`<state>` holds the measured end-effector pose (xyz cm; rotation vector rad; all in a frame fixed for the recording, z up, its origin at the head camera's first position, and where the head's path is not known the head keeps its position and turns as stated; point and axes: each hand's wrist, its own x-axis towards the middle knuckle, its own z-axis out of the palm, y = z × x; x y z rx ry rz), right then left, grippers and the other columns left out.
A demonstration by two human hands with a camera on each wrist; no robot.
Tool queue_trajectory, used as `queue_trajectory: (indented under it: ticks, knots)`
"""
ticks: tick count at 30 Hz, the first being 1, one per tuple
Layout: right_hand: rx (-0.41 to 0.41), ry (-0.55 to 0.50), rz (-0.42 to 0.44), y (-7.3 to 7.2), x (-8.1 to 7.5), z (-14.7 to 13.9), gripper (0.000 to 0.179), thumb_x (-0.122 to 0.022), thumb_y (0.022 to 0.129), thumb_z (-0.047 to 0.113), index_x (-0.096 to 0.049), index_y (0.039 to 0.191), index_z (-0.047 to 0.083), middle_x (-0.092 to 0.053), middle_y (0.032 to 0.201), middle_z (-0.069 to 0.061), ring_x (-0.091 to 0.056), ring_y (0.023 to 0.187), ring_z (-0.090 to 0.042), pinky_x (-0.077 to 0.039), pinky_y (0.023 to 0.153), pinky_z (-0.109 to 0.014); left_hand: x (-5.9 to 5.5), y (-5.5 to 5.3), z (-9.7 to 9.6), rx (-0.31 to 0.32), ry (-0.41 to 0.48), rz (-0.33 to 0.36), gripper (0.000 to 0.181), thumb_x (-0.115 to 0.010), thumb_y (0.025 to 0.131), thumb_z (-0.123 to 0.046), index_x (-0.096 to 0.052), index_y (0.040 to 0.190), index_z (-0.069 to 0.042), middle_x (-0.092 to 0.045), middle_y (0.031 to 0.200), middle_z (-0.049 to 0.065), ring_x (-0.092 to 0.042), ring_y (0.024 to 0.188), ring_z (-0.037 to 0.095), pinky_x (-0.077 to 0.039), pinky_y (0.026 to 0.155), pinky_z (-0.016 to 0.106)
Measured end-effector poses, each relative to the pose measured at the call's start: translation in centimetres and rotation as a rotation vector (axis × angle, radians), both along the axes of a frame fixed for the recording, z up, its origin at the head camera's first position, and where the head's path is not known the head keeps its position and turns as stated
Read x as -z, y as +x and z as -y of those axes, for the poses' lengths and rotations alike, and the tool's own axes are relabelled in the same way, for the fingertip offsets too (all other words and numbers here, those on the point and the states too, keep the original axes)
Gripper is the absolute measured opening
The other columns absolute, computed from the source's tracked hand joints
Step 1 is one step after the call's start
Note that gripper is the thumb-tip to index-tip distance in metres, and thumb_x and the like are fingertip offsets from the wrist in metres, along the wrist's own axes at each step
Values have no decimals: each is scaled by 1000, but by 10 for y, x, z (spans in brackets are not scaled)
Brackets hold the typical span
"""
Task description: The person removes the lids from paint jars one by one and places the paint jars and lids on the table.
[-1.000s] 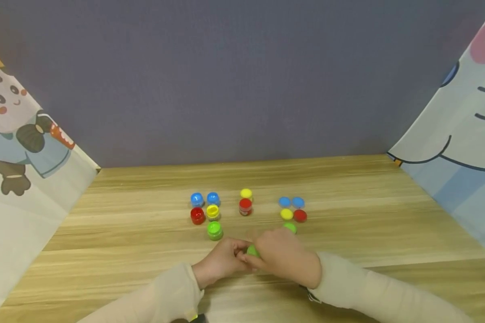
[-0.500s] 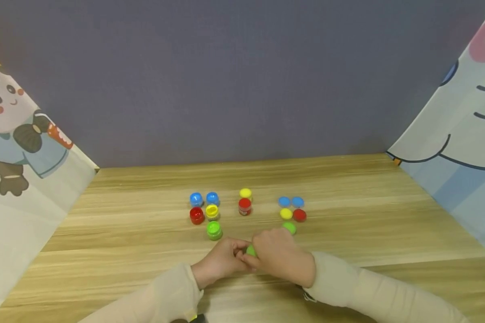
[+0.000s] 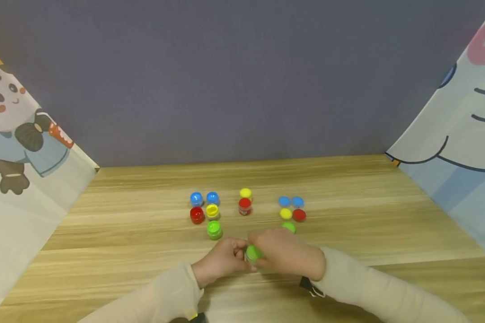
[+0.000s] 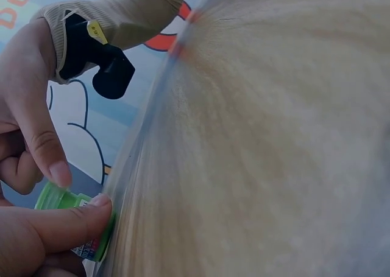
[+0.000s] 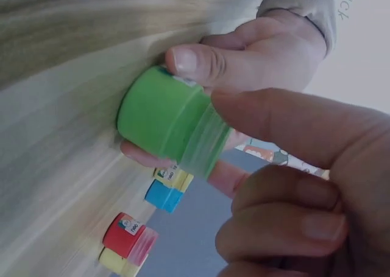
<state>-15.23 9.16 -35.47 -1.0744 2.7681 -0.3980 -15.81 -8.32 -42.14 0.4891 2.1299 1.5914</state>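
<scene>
My left hand (image 3: 223, 259) grips a small green jar (image 5: 155, 112) low over the table, its thumb along the label side in the left wrist view. At the jar's top, my right hand (image 3: 290, 252) pinches the edge of the green lid (image 3: 253, 253) between thumb and index finger. Its other fingers (image 5: 280, 228) are curled. In the right wrist view, a clear band shows just below the lid edge. Left-hand fingers partly hide the jar's label.
Left of centre stand several lidless jars: blue (image 3: 196, 199), red (image 3: 196, 215), yellow (image 3: 212, 212) and green (image 3: 214, 230). Behind my hands are lidded yellow (image 3: 245, 194) and red (image 3: 244, 207) jars. Loose lids lie right, including a red lid (image 3: 299, 215) and a green lid (image 3: 289, 227).
My right hand has turned and shifted slightly at the jar's top, so more of the green lid shows. My left hand has kept its hold in place.
</scene>
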Motion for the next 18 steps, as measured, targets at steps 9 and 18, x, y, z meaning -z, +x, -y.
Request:
queue_trajectory:
  ticks: [9, 18]
  knots:
    - [-13, -31, -3, -2, -6, -7, 25, -76, 76, 18, -61, 95, 9, -58, 71, 6, -45, 57, -5, -41, 51, -19, -1, 0, 0, -14, 5, 17, 42, -77, 68, 3, -69, 108, -5, -42, 51, -4, -34, 46, 5, -28, 43, 15]
    - [16, -84, 28, -6, -4, -21, 24, -77, 76, 19, -60, 91, 11, -56, 71, 9, -46, 58, -3, -42, 52, -18, 1, 1, -1, -29, 33, 28, 44, -78, 69, 0, -68, 111, -7, -44, 52, -3, -34, 46, 6, -28, 43, 15]
